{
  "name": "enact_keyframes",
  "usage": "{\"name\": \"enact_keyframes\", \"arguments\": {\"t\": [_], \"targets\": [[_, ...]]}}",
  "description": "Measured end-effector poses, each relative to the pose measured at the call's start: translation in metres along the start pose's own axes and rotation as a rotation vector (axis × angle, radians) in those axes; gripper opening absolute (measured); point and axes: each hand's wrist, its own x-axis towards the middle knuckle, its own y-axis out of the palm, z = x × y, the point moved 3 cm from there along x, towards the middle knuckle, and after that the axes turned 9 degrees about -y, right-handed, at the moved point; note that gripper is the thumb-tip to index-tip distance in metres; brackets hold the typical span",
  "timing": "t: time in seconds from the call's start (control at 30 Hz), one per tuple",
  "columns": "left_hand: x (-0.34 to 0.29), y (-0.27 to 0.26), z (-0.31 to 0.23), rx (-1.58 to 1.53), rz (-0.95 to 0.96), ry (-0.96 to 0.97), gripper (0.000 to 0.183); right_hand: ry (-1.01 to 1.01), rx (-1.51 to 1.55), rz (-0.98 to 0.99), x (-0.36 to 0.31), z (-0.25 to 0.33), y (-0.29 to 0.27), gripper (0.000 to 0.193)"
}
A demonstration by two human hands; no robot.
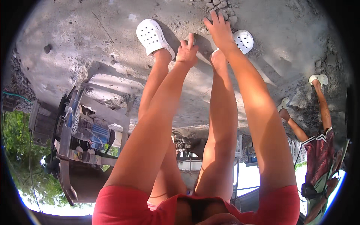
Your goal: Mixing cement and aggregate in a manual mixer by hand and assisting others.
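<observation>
My right hand (219, 30) reaches down to the ground with its fingers spread, at the near edge of a small heap of grey stones (231, 19). Its fingertips are beside the stones, and whether they touch one is hard to see. My left hand (187, 52) is lower in the picture, between my feet, its fingers partly bent around a small grey lump that looks like a stone (193, 38). The hand hides most of that lump. A white clog (149, 36) is on my left foot, another white clog (243, 41) on my right, just beside my right wrist.
Rough grey ground (75, 45) with scattered pebbles and a dark stone (47, 48) surrounds me. A metal-framed machine with a blue motor (99, 135) stands at left. At right, another person (318, 150) in a dark red patterned garment and light clogs appears upside down.
</observation>
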Motion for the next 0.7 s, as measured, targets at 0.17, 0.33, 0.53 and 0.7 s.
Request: {"name": "enact_keyframes", "arguments": {"t": [0.17, 0.33, 0.53, 0.7], "targets": [[-0.008, 0.006, -0.017, -0.476, 0.081, -0.029, 0.042, 0.246, 0.615, -0.276, -0.072, -0.009, -0.011, 0.065], [-0.006, -0.023, 0.031, -0.76, -0.013, 0.057, 0.024, 0.603, 1.288, -0.375, -0.07, 0.027, -0.1, 0.059], [-0.133, -0.067, 0.065, -1.902, 0.303, -0.211, 0.025, 1.341, 1.815, -0.403, -0.283, 0.065, -0.142, 0.058], [-0.33, -0.114, 0.133, -2.429, -0.014, -0.36, 0.029, 1.838, 1.53, -0.392, -0.591, 0.083, -0.206, 0.058]]}}
